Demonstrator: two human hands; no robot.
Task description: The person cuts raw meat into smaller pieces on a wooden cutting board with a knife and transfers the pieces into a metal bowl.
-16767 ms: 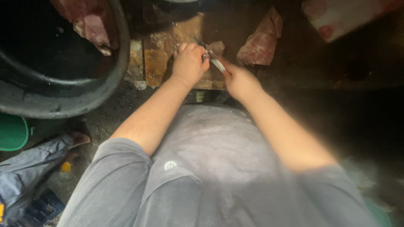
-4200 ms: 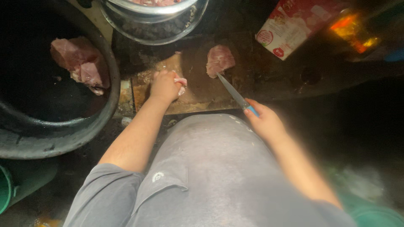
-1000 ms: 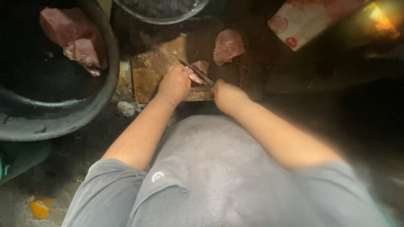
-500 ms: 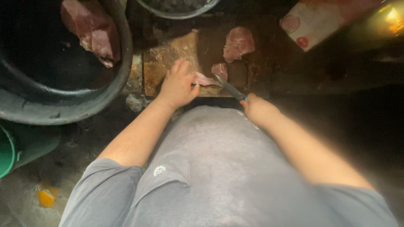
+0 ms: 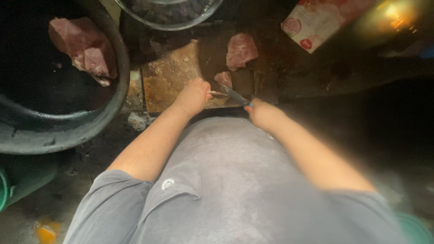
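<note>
The person stands over a worn brown wooden cutting board (image 5: 169,77) on the dark bench (image 5: 316,77). Their left hand (image 5: 193,96) sits at the board's near edge, fingers curled down onto a small pink piece of raw meat (image 5: 223,79), which lies just at one o'clock from that hand and touches its fingertips. The right hand (image 5: 263,114) is at four o'clock from the small piece, closed around the blue handle of a steel-bladed kitchen knife (image 5: 233,95). The blade runs up toward ten o'clock and its tip meets the meat right beside the left hand's fingers, so the piece lies between the two hands, nearer the left.

A larger pink slab of raw meat (image 5: 241,49) rests on the board at twelve o'clock from the small piece, just apart from it. Well off at nine o'clock, a big dark round tub (image 5: 108,117) holds a chunk of red and pink raw meat (image 5: 83,47). A round metal bowl (image 5: 169,13) stands at the board's far edge, at eleven o'clock. A red and white printed carton (image 5: 316,22) lies at two o'clock, tilted, near a glaring yellow light.
</note>
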